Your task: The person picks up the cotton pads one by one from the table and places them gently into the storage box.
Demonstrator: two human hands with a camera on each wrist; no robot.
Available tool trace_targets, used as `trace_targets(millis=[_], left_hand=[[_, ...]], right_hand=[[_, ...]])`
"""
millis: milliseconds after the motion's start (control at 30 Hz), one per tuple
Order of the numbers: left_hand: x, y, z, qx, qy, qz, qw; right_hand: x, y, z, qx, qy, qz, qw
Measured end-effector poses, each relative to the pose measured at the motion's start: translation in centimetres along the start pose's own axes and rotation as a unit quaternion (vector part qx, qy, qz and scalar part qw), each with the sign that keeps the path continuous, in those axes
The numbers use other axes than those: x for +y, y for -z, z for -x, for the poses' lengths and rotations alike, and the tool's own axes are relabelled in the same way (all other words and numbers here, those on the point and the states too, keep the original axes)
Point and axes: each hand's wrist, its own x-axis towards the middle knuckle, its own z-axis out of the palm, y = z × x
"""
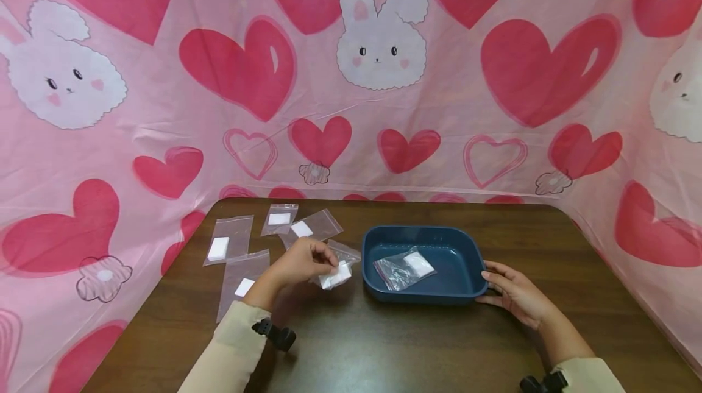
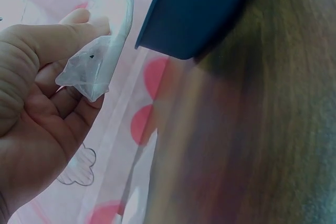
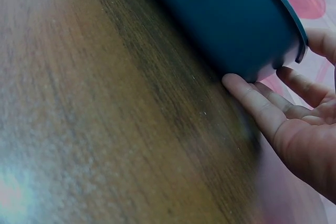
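Observation:
My left hand (image 1: 301,264) pinches a small clear zip bag (image 1: 336,275) with a white block-like piece inside, just left of the blue tray (image 1: 422,298). The left wrist view shows this crumpled bag between thumb and fingers, raised off the table. Another zip bag (image 1: 404,269) holding a white piece lies inside the tray. At the tray's right end, my right hand (image 1: 518,298) touches the outer wall with fairly straight fingers. In the right wrist view, the thumb (image 3: 252,98) rests low against the wall, and a fingertip reaches up near the rim.
Several clear zip bags with white pieces lie flat on the table's left side, among them one at the far left (image 1: 236,234) and one at the back (image 1: 281,210). A pink heart-and-rabbit cloth (image 1: 307,94) hangs around the brown wooden table (image 1: 351,344).

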Motion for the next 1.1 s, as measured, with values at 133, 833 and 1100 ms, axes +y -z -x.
trace_targets(millis=[133,833,1100], left_hand=[[0.3,0.0,-0.5,-0.001,-0.004,-0.013,0.9999],[1.7,-0.4,-3.2,-0.012,-0.038,-0.047,0.9981],[2.6,-0.8,-4.2,-0.019,-0.026,-0.042,0.9986]], right_hand=[[0.0,0.0,0.0,0.005,-0.002,-0.001,1.0000],[0.2,0.1,0.0,-0.010,0.005,-0.007,0.9999],[0.2,0.0,0.0,-0.003,-0.002,-0.006,1.0000]])
